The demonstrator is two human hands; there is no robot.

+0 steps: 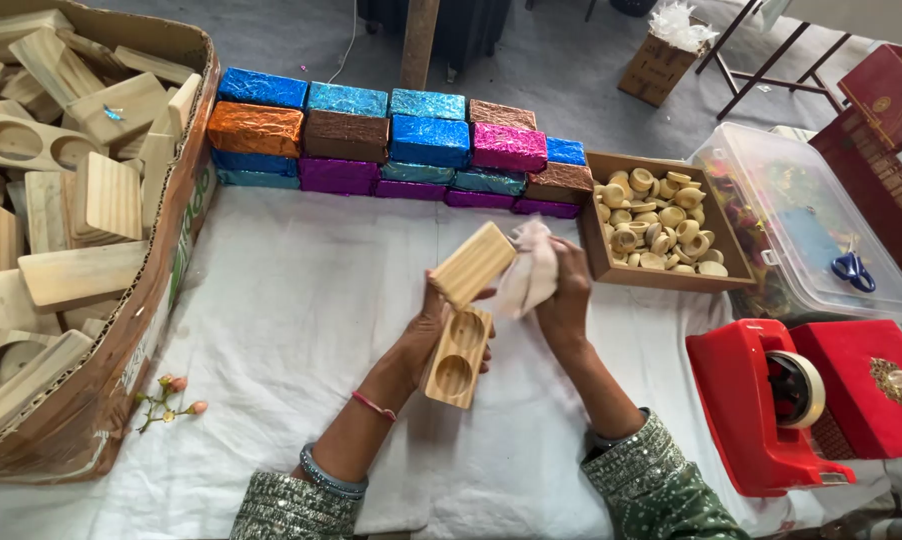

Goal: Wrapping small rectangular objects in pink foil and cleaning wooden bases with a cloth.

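Sequinned green sleeves sit lowest in our view, with bangles and a pink thread on our left wrist. Our left hand is closed around two wooden pieces above the white cloth: a holder with two round hollows, tilted with its hollows facing us, and a plain block resting across its top end, touching it. Our right hand is closed on a pale rag, which presses against the block's right end.

At our left stands a big carton heaped with more wooden blocks and holders. Beside its base lies a small sprig with pink buds. Behind our hands, foil bricks in blue, orange, brown, purple and teal are stacked in rows. Just right of them a brown tray holds wooden rings. Further right lies a clear lidded tub with blue scissors on it. Near our right sleeve sits a red tape dispenser, and just beside it a red box with a gold ornament.
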